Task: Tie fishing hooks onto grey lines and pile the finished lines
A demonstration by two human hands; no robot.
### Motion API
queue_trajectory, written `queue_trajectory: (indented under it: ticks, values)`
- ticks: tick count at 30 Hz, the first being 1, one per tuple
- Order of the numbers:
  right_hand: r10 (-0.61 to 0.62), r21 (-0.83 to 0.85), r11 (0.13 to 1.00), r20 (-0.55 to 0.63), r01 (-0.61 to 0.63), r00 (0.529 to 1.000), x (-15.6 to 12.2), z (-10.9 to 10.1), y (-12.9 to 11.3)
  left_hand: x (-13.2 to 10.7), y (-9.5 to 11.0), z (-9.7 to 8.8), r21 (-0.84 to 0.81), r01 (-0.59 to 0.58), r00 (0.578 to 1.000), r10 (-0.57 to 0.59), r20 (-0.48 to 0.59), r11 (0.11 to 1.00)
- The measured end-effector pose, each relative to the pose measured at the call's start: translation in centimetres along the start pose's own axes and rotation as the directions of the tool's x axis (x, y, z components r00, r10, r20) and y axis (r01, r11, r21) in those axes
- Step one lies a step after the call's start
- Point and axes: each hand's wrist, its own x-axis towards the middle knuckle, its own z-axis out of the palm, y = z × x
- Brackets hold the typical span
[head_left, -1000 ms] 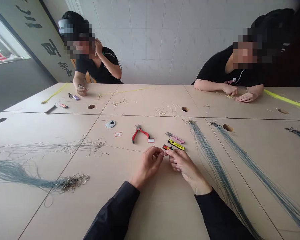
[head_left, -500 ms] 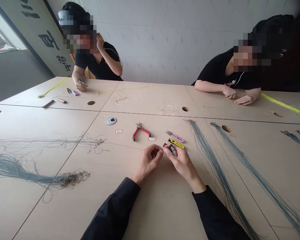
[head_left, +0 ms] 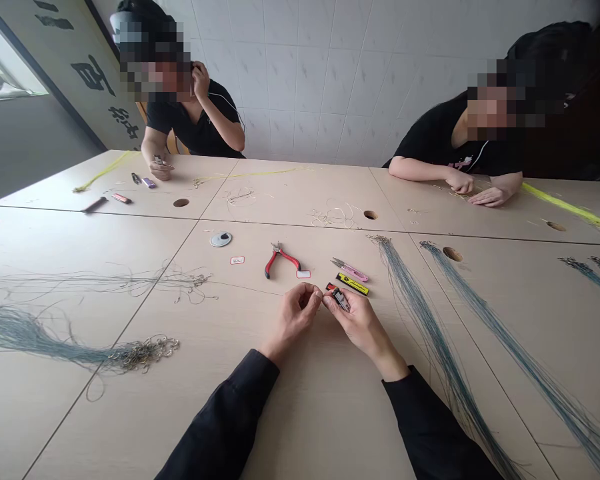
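My left hand (head_left: 299,310) is closed in a pinch on a thin fishing line (head_left: 245,288), which runs left to a loose bunch of lines with small hooks (head_left: 199,280). In my right hand (head_left: 357,323) lies a small black-and-silver object with printing (head_left: 340,299), its kind unclear. Right thumb and index fingertips meet the left fingertips; whatever is pinched between them is too small to make out. Just beyond the hands lie red-handled pliers (head_left: 283,260), pink thread snips (head_left: 350,269) and a yellow printed case (head_left: 353,284).
Bundles of blue-green line with metal ends lie at left (head_left: 145,353) and right (head_left: 415,313). A round grey disc (head_left: 221,239) and small labels (head_left: 237,261) are farther back. Two people sit across the table (head_left: 300,413), which has round holes (head_left: 453,254).
Both hands have shifted very slightly left and up, still fingertip to fingertip. The view has tilted a little; the tools and bundles lie as before.
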Motion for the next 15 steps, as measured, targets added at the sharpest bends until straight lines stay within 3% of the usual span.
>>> queue_trajectory:
  ticks: [15]
  values:
    - [-0.024, 0.005, 1.000, -0.024, 0.024, 0.999, 0.07, -0.23, -0.31, 0.04, 0.74, 0.13, -0.054, 0.085, 0.996, -0.084, 0.023, 0.995]
